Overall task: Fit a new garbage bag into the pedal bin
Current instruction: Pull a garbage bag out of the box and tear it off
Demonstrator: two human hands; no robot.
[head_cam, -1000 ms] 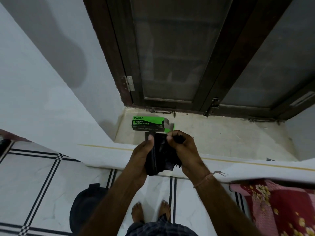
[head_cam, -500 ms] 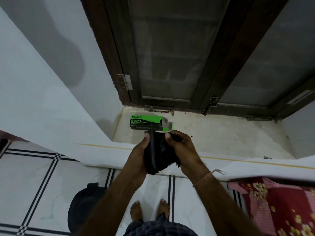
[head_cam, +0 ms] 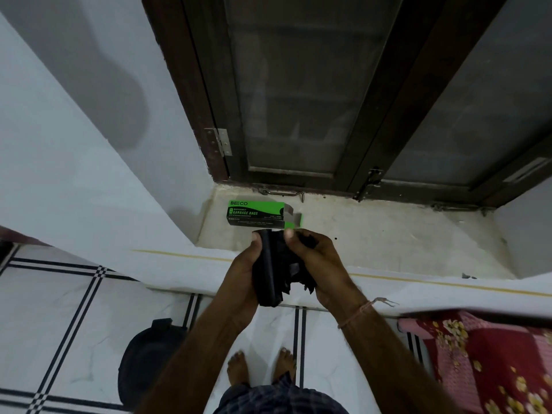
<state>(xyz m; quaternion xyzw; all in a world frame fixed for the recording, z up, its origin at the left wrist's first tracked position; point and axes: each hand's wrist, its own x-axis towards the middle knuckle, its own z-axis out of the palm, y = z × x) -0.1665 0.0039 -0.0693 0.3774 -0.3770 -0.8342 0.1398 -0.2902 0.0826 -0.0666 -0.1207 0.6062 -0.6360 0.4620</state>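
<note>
Both hands have barely shifted since a second ago. Left hand (head_cam: 243,282) and right hand (head_cam: 318,267) pinch the folded black garbage bag (head_cam: 273,273) between thumbs and fingers, green box (head_cam: 257,215) at twelve o'clock, pedal bin (head_cam: 146,363) at seven.

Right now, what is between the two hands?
In the head view, a folded black garbage bag lies between left hand and right hand, pinched by both.

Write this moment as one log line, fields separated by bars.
stage: unrolling bag | left hand: holds bag roll | right hand: pulls loose end | box: on sill, open | bin: floor, unlined yet
</note>
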